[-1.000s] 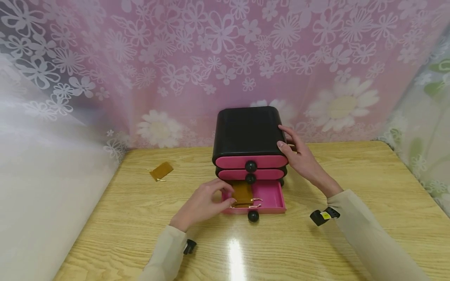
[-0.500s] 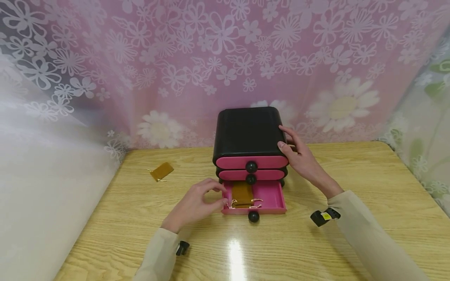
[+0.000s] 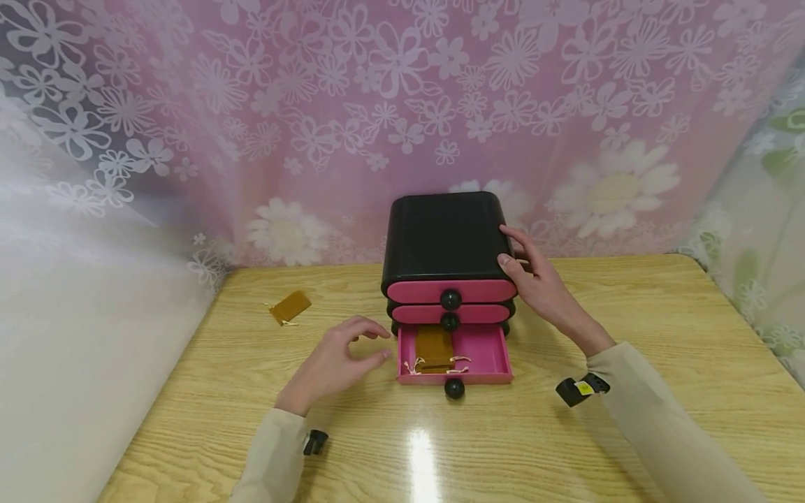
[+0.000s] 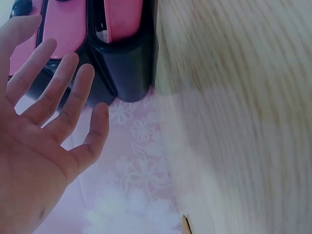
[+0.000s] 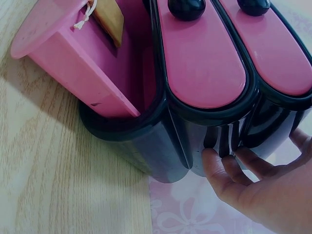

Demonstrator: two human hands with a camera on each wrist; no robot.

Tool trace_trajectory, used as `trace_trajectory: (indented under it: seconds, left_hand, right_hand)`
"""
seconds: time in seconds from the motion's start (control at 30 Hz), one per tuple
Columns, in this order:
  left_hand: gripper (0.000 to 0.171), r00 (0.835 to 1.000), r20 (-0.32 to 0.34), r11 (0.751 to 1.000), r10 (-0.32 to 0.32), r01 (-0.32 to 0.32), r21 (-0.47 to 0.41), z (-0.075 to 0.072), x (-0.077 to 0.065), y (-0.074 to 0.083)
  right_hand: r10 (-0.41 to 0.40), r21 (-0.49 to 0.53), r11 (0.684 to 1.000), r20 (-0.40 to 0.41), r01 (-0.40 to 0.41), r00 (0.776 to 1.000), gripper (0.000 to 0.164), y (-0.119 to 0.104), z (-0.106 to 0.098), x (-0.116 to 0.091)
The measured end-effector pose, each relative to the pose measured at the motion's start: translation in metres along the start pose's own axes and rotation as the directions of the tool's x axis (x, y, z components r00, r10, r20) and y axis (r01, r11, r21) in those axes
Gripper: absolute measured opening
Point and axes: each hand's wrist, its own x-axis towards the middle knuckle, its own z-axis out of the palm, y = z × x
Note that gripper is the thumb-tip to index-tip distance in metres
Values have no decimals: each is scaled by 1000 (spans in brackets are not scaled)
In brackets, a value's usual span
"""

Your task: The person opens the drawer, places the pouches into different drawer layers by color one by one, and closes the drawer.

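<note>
A black drawer organizer [image 3: 448,234] with pink drawer fronts and round black knobs stands on the table. Its bottom drawer [image 3: 481,353] is pulled out. Inside, on the left half, lies a brown drawstring pouch [image 3: 434,347] with pale cords; whether there is more than one cannot be told. Just left of that drawer hovers my left hand [image 3: 333,361], fingers spread and holding nothing, as the palm in the left wrist view confirms. My right hand [image 3: 541,283] rests against the organizer's right side, its fingertips touching the black casing [image 5: 219,126] in the right wrist view.
Another brown pouch [image 3: 291,307] lies flat on the wooden table [image 3: 352,447] to the left. Behind the table hangs a pink flowered curtain [image 3: 352,126]. A white sheet [image 3: 82,335] runs along the left side.
My left hand has drawn back leftward out of the open drawer, and its fingers have parted. The right hand stays against the organizer. The pouch remains in the drawer.
</note>
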Motion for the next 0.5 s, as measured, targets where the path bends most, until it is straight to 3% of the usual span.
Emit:
trace_trajectory:
  seconds: [0.5]
  left_hand:
    - [17,996,-63,997,-62,65,42,-19,1,-19]
  right_hand:
    - [3,2,1000,3,-3,1000,61,0,0,0]
